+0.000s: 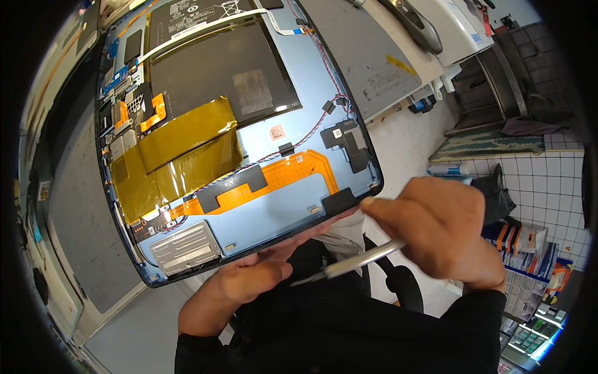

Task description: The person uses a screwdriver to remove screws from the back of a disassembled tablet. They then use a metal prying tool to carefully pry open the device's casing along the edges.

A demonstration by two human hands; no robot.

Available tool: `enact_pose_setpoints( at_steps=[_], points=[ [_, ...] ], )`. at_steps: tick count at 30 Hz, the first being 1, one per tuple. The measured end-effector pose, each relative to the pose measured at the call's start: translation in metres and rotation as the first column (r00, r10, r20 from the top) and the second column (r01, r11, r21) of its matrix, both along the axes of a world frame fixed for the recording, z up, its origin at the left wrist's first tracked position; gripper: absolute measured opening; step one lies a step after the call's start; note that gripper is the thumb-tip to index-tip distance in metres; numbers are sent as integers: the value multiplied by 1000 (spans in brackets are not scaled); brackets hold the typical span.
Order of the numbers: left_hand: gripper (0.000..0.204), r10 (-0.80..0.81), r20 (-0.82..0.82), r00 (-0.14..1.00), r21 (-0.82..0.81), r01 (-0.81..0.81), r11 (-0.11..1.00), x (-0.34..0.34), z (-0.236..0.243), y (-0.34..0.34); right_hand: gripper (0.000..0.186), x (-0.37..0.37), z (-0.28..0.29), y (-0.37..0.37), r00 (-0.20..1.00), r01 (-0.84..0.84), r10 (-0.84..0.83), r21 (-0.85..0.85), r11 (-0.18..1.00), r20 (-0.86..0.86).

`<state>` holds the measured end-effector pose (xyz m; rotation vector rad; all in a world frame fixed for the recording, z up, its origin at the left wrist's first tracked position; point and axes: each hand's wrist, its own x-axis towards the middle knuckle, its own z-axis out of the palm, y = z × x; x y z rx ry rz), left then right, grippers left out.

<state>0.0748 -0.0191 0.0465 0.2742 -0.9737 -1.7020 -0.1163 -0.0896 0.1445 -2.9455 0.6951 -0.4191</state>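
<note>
A tablet point(280, 215) with its inside exposed tilts in front of me, its blue inner shell framed by a dark rim. My left hand point(249, 280) grips the near edge from below, fingers underneath and thumb in front. In my right hand point(436, 227), beside the near right corner, is a slim silver pointed tool point(361, 258); its thin tip points left toward my left thumb. A right fingertip is at the rim by a black pad point(341, 201). Inside lie a black battery point(212, 68), gold tape point(187, 149), an orange flex cable point(274, 181) and a silver speaker-like plate point(185, 247).
Behind the tablet is a grey mat point(380, 56) on the bench, with a dark handheld device point(414, 25) and a white box point(458, 31) at the far right. A rack with small boxes point(523, 249) stands right, near a dark chair point(501, 75).
</note>
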Motion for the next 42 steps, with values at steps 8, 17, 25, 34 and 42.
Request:
enact_pose_setpoints(
  at_steps=[8, 17, 25, 34, 42],
  points=[
    [71, 32, 19, 999, 20, -32, 999, -1, 2, 1, 29, 0, 0, -4, 997, -69, 70, -47, 996, 18],
    [61, 46, -32, 998, 148, -41, 988, -2, 7, 2, 28, -2, 1, -7, 999, -51, 51, -57, 997, -2],
    [75, -53, -150, 987, 55, 62, 997, -1, -2, 2, 26, 1, 4, -10, 998, -62, 61, -39, 997, -8],
    [76, -85, -96, 992, 86, 93, 992, 1, 2, 2, 26, -2, 6, -14, 995, -97, 96, -50, 994, -15],
    [79, -78, -87, 993, 55, 83, 995, -1, -1, 1, 26, -4, 11, -15, 993, -98, 97, -7, 995, -69]
  ],
)
